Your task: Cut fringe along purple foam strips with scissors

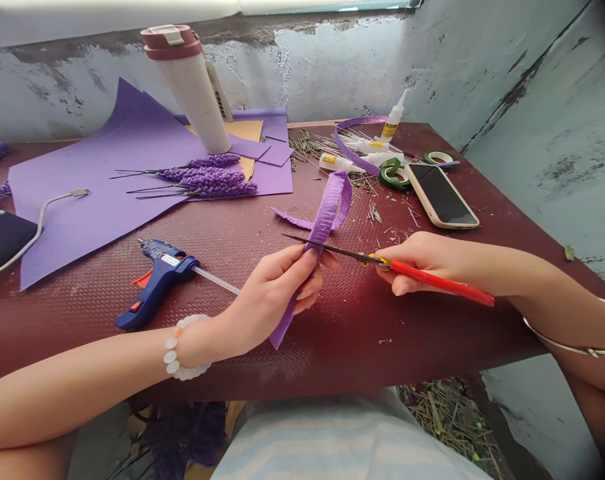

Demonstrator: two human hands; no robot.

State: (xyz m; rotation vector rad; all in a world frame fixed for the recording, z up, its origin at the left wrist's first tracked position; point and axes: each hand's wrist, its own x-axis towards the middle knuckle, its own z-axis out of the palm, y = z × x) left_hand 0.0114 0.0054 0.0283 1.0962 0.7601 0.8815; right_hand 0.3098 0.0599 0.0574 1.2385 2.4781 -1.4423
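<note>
My left hand (pixel 287 280) pinches a purple foam strip (pixel 327 210) between thumb and fingers, above the front of the table. The strip's upper part is fringed with fine cuts and curls over, while its plain lower end hangs below my hand. In my right hand (pixel 422 267) is a pair of red-handled scissors (pixel 442 283). Their blades lie across the strip just above my left thumb. Whether the blades are parted there I cannot tell. A blue hot glue gun (pixel 157 283) with a clear glue stick lies left of my left hand.
Purple sheets (pixel 82 193) carry several purple fringed flower stems (pixel 207 177) and a white tumbler (pixel 192 93). A phone (pixel 445 195), green tape rolls (pixel 394 175), glue bottles (pixel 392 122) and thin wires lie at the back right. A white cable (pixel 42 217) is at left.
</note>
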